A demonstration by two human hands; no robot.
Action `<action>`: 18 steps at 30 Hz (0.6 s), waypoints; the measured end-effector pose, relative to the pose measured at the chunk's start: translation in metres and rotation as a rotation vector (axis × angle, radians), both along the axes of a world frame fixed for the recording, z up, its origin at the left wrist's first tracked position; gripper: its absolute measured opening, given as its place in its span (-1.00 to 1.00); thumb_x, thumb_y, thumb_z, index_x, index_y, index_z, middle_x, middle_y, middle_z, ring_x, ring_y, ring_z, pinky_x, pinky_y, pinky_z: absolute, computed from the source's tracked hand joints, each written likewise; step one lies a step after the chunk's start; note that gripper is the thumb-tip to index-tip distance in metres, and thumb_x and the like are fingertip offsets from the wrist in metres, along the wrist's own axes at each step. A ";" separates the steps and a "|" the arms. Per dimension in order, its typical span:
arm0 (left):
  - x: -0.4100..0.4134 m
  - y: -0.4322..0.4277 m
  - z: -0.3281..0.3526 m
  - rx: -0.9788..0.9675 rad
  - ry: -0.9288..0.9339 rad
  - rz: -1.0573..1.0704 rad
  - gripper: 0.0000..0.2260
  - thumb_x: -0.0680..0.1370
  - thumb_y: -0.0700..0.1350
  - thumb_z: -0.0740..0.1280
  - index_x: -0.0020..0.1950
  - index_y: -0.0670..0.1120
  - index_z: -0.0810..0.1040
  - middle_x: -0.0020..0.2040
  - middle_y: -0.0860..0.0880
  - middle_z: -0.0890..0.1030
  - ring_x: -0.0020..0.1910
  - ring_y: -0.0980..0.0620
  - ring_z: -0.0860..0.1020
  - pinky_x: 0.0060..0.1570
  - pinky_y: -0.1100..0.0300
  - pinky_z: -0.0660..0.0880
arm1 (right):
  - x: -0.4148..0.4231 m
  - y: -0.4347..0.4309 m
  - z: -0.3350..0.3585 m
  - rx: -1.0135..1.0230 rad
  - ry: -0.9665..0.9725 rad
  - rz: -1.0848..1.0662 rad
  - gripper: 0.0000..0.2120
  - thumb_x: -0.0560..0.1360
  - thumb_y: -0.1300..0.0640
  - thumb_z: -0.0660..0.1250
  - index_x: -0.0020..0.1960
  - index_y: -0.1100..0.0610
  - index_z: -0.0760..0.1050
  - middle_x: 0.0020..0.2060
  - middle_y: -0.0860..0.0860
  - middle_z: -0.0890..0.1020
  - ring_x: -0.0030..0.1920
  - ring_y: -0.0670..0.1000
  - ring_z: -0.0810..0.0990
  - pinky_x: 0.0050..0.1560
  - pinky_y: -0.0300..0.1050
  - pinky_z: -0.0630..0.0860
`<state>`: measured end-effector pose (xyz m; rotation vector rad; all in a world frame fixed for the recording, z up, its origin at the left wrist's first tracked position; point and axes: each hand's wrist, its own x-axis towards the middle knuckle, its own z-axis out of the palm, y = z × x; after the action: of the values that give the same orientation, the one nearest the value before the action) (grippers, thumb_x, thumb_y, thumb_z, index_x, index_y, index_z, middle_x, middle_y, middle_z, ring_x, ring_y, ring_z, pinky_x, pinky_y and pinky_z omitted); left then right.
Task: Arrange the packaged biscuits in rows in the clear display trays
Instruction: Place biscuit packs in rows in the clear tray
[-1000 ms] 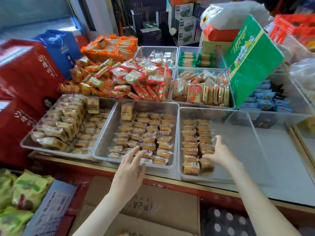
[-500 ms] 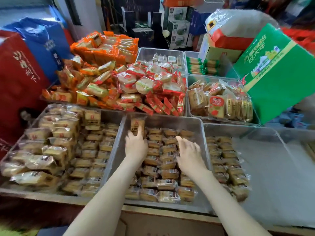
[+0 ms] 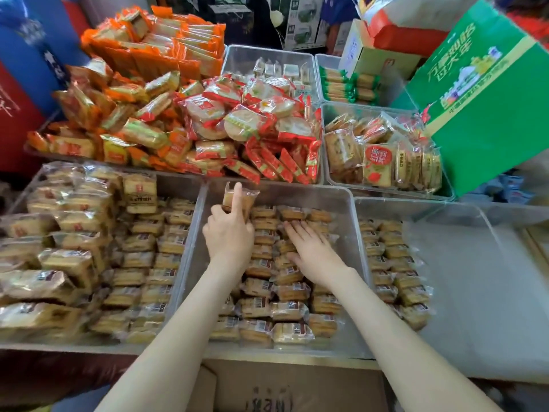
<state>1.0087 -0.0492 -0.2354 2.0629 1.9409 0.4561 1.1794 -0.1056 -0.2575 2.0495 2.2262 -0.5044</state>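
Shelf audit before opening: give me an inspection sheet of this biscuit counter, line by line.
Surface: counter, mostly covered; front strip shows.
Job's things: middle tray holds biscuit rows; right tray has two rows at its left side, rest bare; upright packet at middle tray's rear.
Clutter: green carton tilted at rear right; cardboard box below.
Hands: left hand holds upright packet; right hand flat on rows.
Cables: nothing seen.
Surroundings: red and blue bags left.

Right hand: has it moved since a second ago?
Yes. The right hand moved left, out of the right tray onto the biscuit rows in the middle tray.
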 end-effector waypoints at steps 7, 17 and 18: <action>-0.026 -0.089 0.028 -0.055 -0.271 -0.196 -0.19 0.53 -0.09 0.42 0.61 0.08 -0.04 0.13 -0.17 0.41 0.04 -0.13 0.43 -0.07 0.15 0.37 | -0.024 -0.062 0.047 -0.046 0.569 -0.093 -0.35 0.56 -0.14 0.27 0.56 -0.11 0.07 0.50 -0.08 0.26 0.47 -0.10 0.21 0.46 -0.09 0.19; -0.006 -0.153 0.079 -0.104 -0.577 -0.400 -0.42 0.45 0.05 0.48 0.40 -0.06 0.38 0.18 0.06 0.44 0.17 0.13 0.38 0.13 0.34 0.35 | -0.004 -0.130 0.131 -0.087 1.469 -0.680 -0.79 0.58 0.19 0.25 0.16 0.27 0.49 -0.08 0.16 0.68 -0.08 0.09 0.67 -0.09 -0.06 0.61; -0.004 -0.158 0.085 -0.147 -0.702 -0.332 -0.52 0.49 0.02 0.45 0.35 0.00 0.40 0.16 0.09 0.45 0.14 0.19 0.42 0.10 0.37 0.39 | 0.001 -0.138 0.136 -0.066 1.545 -0.707 -0.77 0.56 0.19 0.24 0.16 0.27 0.48 -0.10 0.15 0.68 -0.07 0.10 0.67 -0.06 -0.02 0.62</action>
<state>1.0050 -0.2074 -0.1499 1.7513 1.1672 0.7956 1.1800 -0.2431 -0.1214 2.6875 1.4097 -2.8958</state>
